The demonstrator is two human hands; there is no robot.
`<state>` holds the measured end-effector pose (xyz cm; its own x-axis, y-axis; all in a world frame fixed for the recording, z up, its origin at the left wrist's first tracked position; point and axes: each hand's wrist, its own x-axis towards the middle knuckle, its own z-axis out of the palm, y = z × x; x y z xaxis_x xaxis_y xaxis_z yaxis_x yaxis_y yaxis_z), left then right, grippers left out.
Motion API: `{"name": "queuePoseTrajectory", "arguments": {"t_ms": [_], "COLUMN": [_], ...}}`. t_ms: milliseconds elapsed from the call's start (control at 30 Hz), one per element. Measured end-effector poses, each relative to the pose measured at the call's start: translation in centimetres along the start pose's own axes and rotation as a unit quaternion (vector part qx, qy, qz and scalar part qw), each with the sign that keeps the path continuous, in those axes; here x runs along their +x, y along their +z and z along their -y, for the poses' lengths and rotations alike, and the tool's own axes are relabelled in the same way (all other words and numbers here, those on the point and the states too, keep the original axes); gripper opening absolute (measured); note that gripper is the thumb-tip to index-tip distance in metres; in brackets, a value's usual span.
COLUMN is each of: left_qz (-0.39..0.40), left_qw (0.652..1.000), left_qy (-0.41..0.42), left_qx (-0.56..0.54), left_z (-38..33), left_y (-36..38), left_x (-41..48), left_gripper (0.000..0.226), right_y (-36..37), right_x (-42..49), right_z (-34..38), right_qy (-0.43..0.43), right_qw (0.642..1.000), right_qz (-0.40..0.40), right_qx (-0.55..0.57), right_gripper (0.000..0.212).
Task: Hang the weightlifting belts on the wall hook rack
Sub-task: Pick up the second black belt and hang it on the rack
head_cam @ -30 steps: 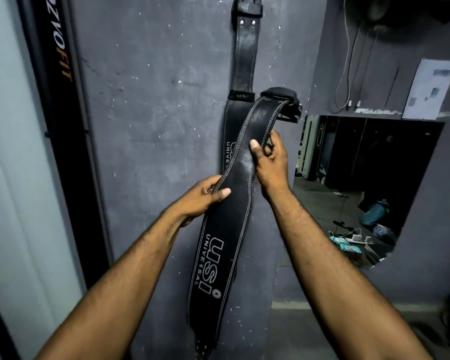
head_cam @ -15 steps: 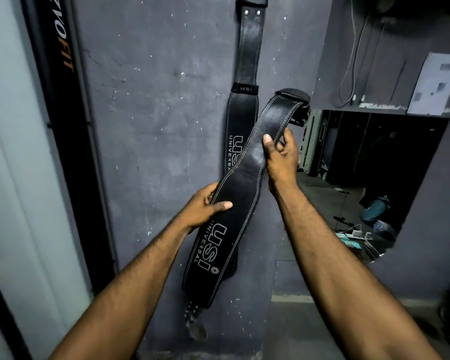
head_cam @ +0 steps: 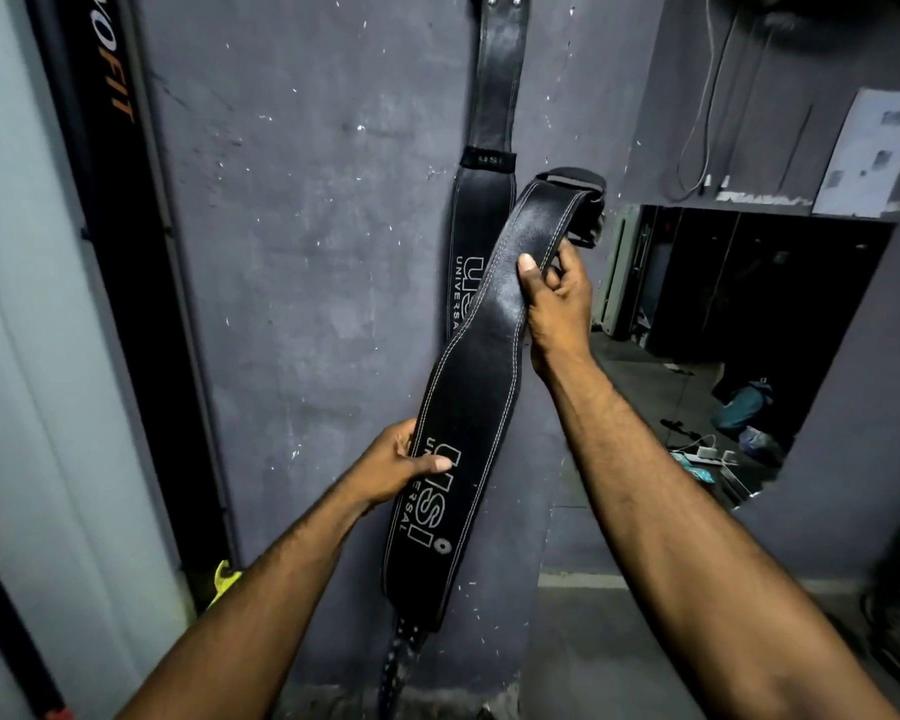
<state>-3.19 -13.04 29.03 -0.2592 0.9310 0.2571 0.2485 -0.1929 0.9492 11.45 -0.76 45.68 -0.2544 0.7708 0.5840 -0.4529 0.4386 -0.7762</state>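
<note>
I hold a black leather weightlifting belt with white stitching and a "USI UNIVERSAL" logo, tilted up to the right in front of the grey wall. My left hand grips its left edge beside the logo. My right hand grips the narrower upper part, below the folded buckle end. A second black belt hangs flat on the wall behind it, its top running out of the frame. The hook rack is out of view.
A black upright post with orange lettering stands at the left. To the right, a dark wall opening shows a floor with cables and bags. A paper sheet and hanging cables are above it. A yellow object lies low left.
The view has tilted upward, so my hands and the held belt sit lower in frame. My left hand has slid down the belt to beside the logo. Both grips hold.
</note>
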Motion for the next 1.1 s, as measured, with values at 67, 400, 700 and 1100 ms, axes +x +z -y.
{"name": "queuePoseTrajectory", "arguments": {"t_ms": [67,400,700,1100], "left_qz": [0.006,0.029,0.033,-0.190], "left_qw": [1.000,0.996,0.994,0.978], "left_qy": [-0.008,-0.075,-0.084,0.059], "left_qx": [-0.009,0.045,0.056,-0.069], "left_z": [0.4,3.1,2.4,-16.0], "left_y": [-0.5,-1.8,-1.3,-0.4], "left_x": [0.0,-1.0,-1.3,7.4], "left_gripper": [0.046,0.035,0.024,0.049], "right_y": [-0.1,1.1,0.8,1.1], "right_x": [0.0,-0.3,-0.6,-4.9], "right_z": [-0.4,-1.0,-1.6,-3.5], "right_qy": [-0.005,0.023,0.063,0.094], "right_qw": [1.000,0.999,0.996,0.973], "right_qz": [0.003,0.016,0.054,0.209], "right_qx": [0.001,0.023,0.034,0.036], "right_gripper": [0.047,0.050,0.057,0.042]}}
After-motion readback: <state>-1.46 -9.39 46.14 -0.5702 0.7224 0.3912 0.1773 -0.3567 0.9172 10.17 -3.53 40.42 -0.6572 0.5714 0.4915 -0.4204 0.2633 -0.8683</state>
